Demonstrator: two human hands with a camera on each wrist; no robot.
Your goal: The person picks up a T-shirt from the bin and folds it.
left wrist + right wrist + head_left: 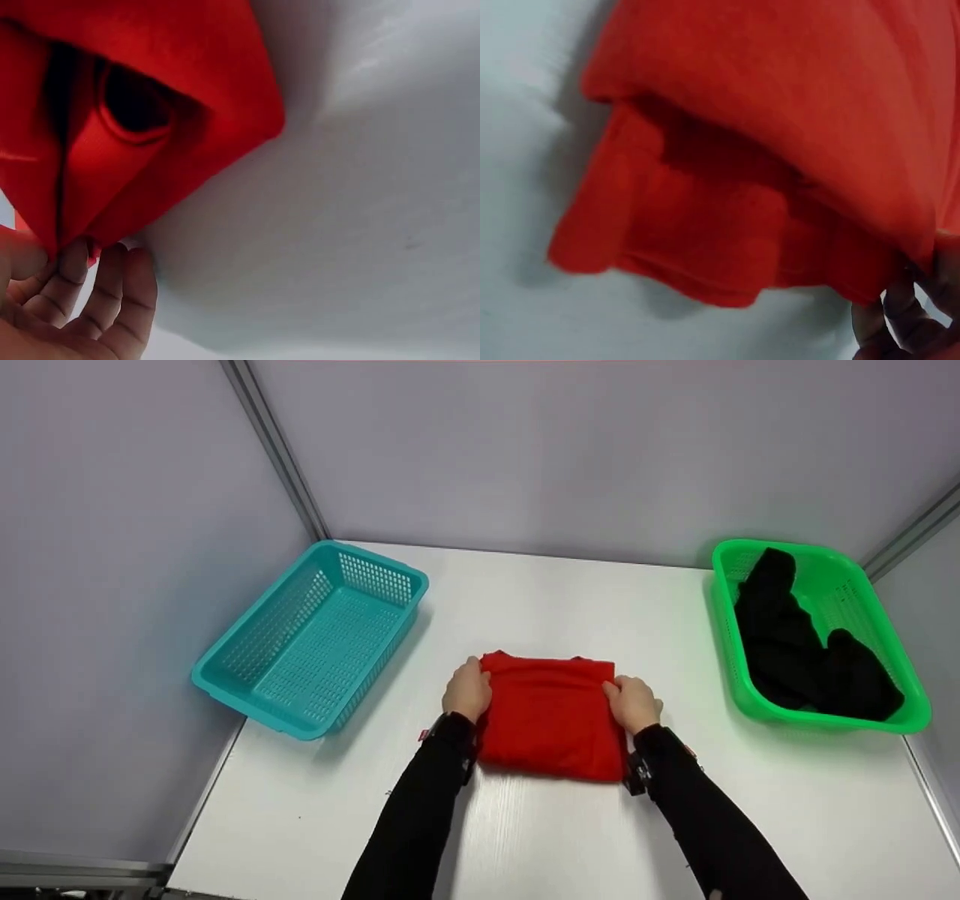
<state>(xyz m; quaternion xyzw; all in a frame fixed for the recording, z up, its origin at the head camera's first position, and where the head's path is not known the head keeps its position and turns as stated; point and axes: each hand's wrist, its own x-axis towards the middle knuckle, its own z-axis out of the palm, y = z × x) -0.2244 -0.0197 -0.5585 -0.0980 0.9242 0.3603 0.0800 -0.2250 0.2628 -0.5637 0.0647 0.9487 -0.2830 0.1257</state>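
A red folded garment [551, 716] lies in a compact rectangle on the white table. My left hand [468, 690] pinches its far left corner between thumb and fingers; the left wrist view shows the layered folds [135, 105] opening at that side. On the opposite side my right hand [634, 703] pinches the far right corner. In the right wrist view, the loose lower layers [697, 225] hang out below the top fold, and the right fingers [907, 315] grip the cloth's edge.
A blue perforated basket [375, 675] stands at the left of the table [525, 840]. At the right is a green basket [911, 709] with black cloth [787, 652] inside. Grey-white panels [562, 457] wall in the table at the back and sides.
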